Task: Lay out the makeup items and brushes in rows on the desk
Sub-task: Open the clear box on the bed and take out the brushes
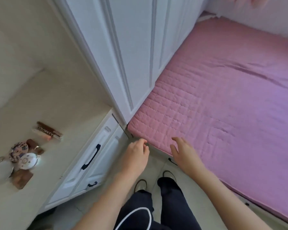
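Observation:
Several makeup items lie in a cluster on the cream desk point(45, 166) at the left: a brown Colorkey palette point(48, 131), a patterned round compact point(18, 151), a white round compact point(28, 161), a grey round compact point(2, 170) and a brown square palette point(21, 178). No brushes show. My left hand point(136, 153) hangs in front of me with loosely curled fingers and holds nothing. My right hand point(184, 154) is spread, fingers relaxed, over the corner of the pink bed point(223, 105). Both hands are well to the right of the desk.
White drawers with black handles point(91, 156) sit under the desk edge. A tall white wardrobe point(133, 52) stands between desk and bed. My feet and dark trousers point(156, 196) are on the tiled floor below.

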`<state>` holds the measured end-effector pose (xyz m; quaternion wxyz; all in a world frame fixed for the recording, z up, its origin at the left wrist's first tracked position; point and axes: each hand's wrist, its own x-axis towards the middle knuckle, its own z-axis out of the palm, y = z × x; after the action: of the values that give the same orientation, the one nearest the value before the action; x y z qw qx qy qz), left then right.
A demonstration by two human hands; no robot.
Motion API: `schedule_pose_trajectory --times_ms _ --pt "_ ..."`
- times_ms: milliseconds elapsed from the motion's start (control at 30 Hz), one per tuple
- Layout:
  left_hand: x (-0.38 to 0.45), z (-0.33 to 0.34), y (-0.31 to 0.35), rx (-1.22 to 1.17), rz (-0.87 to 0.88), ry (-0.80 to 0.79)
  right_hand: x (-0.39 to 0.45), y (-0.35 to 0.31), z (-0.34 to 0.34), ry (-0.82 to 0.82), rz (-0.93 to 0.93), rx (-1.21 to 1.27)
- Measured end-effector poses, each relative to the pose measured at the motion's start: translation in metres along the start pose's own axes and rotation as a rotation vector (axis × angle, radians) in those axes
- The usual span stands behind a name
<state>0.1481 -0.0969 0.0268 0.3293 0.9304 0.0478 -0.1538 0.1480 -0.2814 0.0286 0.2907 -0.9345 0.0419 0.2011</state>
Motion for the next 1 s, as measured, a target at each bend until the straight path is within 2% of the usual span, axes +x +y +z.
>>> schedule_pose_trajectory --times_ms 133,367,633,867,1000 --pt "-0.004 -0.001 0.000 0.159 0.210 -0.068 -0.046 0.016 0.010 0.136 0.139 0.018" --pt "-0.018 0.028 0.033 0.299 0.536 -0.174 -0.129 0.052 0.015 0.357 0.300 -0.008" --pt "-0.068 0.100 0.109 0.467 0.905 -0.335 -0.223 0.121 0.022 0.447 0.534 -0.033" --pt "-0.150 0.191 0.183 0.515 1.180 -0.445 -0.314 0.201 0.018 0.504 0.755 0.079" --pt "-0.198 0.248 0.221 0.610 1.229 -0.496 -0.365 0.245 0.009 0.532 0.795 0.060"
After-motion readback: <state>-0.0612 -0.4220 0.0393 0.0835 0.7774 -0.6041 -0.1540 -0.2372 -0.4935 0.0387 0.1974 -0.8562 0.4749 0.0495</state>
